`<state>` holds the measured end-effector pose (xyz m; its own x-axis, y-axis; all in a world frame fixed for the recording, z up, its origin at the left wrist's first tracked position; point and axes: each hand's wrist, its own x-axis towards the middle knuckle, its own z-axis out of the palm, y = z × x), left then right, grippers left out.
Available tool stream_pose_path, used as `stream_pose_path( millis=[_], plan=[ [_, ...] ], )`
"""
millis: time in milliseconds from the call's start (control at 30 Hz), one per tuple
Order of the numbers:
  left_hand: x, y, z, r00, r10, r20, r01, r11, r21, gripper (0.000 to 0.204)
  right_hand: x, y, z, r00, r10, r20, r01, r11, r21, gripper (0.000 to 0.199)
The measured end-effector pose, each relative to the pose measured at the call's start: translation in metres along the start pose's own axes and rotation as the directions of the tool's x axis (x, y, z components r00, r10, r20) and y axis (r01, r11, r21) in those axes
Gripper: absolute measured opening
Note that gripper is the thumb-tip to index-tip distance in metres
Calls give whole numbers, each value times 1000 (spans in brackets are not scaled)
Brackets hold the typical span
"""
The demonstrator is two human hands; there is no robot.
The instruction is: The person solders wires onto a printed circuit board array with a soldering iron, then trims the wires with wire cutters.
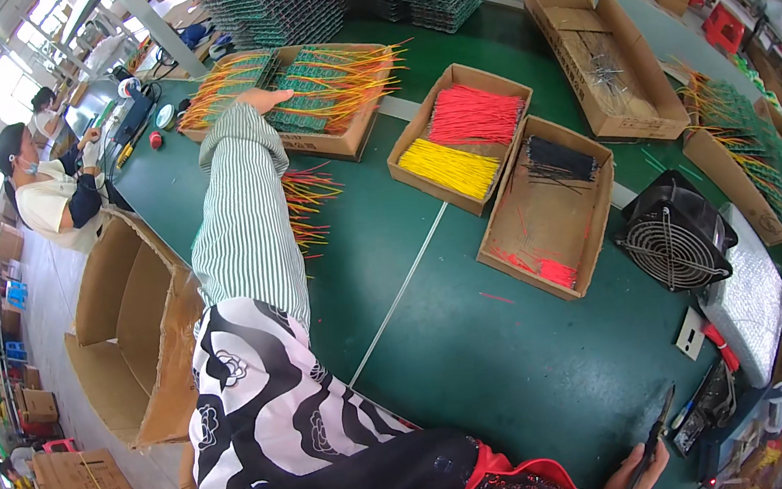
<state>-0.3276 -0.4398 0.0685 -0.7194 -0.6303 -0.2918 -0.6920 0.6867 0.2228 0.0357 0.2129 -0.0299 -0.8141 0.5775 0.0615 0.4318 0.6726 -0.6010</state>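
My left hand (262, 99) reaches out over a cardboard box (351, 142) at the far left of the table. One of its digits stretches to the right, the others are largely hidden, and nothing shows in its grasp. Below it lie green circuit boards (299, 114) with orange and yellow wires. At the lower right, my right hand (637, 473) is closed round a thin dark pointed tool (658, 431); its exact kind is unclear. More red and yellow wires (307, 201) stick out beside my left sleeve.
Open boxes hold red wires (475, 115), yellow wires (448, 167) and black wires (557, 162). A black fan (675, 237) stands at the right. Stacked boards or trays (269, 5) rise at the back. An empty carton (136, 328) stands left of the table; a co-worker (59, 188) sits beyond.
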Motion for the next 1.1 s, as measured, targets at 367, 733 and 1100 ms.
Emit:
stream_pose_path(
  millis=[367,733,1100],
  plan=[
    [37,-7,3,996,53,69,-82,828,555,94,10,38,15,936,-308,-167,330,936,123,32],
    [85,-30,14,995,-71,-72,57,980,-189,78,7,35,12,898,-395,-192,415,906,78,32],
    [38,-17,15,952,-306,-8,194,623,-758,78,7,28,11,905,-399,-147,417,899,131,33]
  ],
)
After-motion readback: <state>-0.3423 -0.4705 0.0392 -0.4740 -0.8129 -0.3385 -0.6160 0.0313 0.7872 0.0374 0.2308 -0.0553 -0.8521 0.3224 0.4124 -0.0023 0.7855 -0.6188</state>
